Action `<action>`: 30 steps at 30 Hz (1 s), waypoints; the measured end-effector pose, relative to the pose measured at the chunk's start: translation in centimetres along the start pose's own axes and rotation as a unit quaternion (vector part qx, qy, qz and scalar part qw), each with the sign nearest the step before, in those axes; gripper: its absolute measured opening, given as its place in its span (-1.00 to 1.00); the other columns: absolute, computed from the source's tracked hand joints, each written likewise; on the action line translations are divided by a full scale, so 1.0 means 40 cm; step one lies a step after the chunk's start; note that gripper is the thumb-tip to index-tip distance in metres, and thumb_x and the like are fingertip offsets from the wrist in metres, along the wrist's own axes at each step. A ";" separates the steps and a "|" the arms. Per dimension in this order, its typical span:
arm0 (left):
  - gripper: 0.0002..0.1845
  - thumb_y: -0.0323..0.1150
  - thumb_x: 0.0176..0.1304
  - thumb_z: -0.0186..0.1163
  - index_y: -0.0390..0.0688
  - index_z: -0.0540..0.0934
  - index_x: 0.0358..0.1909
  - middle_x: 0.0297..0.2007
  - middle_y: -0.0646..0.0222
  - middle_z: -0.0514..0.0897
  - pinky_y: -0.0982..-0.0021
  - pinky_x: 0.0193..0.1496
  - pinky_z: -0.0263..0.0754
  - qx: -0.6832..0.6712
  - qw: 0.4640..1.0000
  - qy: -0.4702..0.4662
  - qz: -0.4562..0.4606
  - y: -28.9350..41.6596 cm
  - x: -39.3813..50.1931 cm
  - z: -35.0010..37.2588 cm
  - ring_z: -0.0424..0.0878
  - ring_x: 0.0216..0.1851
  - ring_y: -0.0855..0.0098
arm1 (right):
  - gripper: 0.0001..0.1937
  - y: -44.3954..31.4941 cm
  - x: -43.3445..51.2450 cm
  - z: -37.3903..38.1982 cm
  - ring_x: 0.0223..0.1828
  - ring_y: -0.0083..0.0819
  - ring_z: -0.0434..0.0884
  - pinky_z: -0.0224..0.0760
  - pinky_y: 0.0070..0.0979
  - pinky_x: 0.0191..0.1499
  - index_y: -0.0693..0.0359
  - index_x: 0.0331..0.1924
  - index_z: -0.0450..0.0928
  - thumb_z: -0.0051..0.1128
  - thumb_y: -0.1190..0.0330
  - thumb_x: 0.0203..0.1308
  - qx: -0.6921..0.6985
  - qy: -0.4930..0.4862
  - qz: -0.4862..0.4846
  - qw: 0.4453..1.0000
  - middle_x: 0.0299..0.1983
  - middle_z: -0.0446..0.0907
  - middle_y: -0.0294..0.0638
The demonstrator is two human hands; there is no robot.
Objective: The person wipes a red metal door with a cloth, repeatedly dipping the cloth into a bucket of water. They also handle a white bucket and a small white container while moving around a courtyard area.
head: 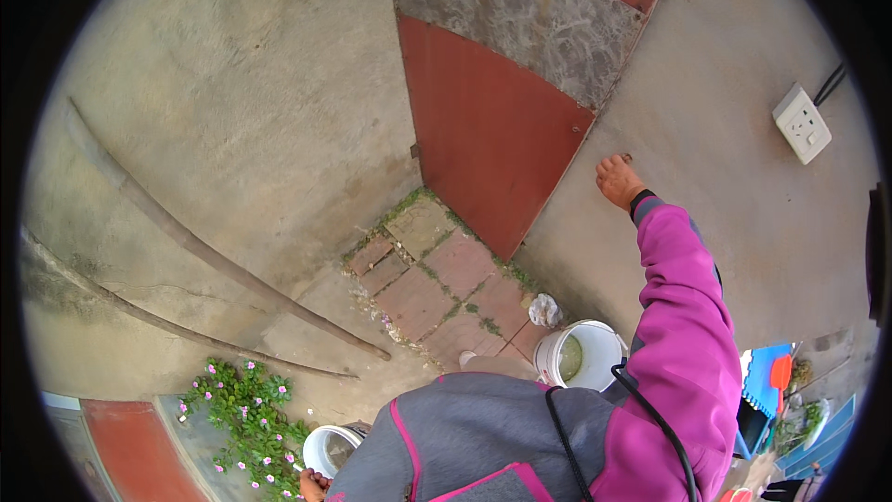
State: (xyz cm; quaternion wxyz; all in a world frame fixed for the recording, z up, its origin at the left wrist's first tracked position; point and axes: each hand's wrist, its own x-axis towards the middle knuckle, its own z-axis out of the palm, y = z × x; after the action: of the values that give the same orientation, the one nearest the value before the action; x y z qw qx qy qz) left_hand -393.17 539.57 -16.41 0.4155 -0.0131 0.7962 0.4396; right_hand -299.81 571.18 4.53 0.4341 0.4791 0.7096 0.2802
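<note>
My right hand (619,183) is raised in front of the rough plastered wall (704,104), right of a red metal door (488,132). Its fingers are curled, and a small brown thing (627,158) shows at their tips; I cannot tell what it is or whether they grip it. Low at the bottom edge, my left hand (315,485) is partly cut off, its fingers bent beside a white bucket (315,452). My sleeve hides part of that bucket, and whether the hand holds it is unclear. Another white bucket (598,348), greenish inside, stands by my body.
Two long wooden poles (209,259) lean along the left wall. Pink-flowered plants (244,418) grow lower left. A crumpled plastic bag (545,310) lies by paving slabs (463,261). A socket (803,124) is on the right wall. Behind are blue foam mats (765,376) and another person (794,488).
</note>
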 end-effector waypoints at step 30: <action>-0.81 -0.21 0.20 0.15 -0.08 0.44 -0.39 -0.64 0.52 0.36 0.28 -0.70 0.39 -0.055 0.998 -0.028 -0.034 -0.050 -0.089 0.071 0.23 -0.76 0.52 | -0.87 0.115 0.145 -0.073 -0.30 0.05 0.68 0.54 -0.12 -0.24 0.16 -0.21 0.60 0.26 0.33 0.25 0.502 0.308 0.343 0.731 -0.39 0.67 0.03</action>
State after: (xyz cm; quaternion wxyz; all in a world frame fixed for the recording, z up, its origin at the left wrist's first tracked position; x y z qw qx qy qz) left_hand -388.21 539.15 -16.14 0.4512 -0.0511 0.7580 0.4683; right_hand -301.33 578.36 7.63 -0.2382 0.7256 0.6291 0.1451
